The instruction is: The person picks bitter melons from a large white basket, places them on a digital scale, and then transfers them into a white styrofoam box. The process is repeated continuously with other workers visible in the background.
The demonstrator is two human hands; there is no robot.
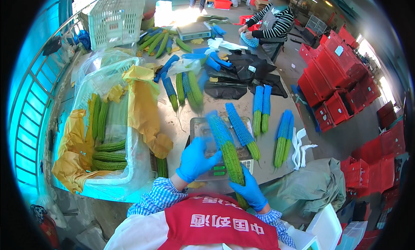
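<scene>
A long bitter gourd (231, 160) with blue foam netting over its upper part is held by its lower end in my blue-gloved right hand (249, 188). Beside it, to the left, my blue-gloved left hand (196, 159) has its thumb against or very near the gourd, fingers partly blurred. Under them stands a digital scale (244, 123) with a green-lit display; another netted gourd (241, 130) lies across its right side. Netted gourds in pairs (283, 139) rest farther right. At the left, a lined white crate (129, 159) holds several bare gourds (108, 156) and yellow paper.
Black plastic bags (249, 68) lie beyond the scale, near more gourds and blue nets. White net strips (300, 149) are at the table's right edge. A person (272, 19) in a striped top handles a blue net at back right. Red crates (330, 74) are stacked right.
</scene>
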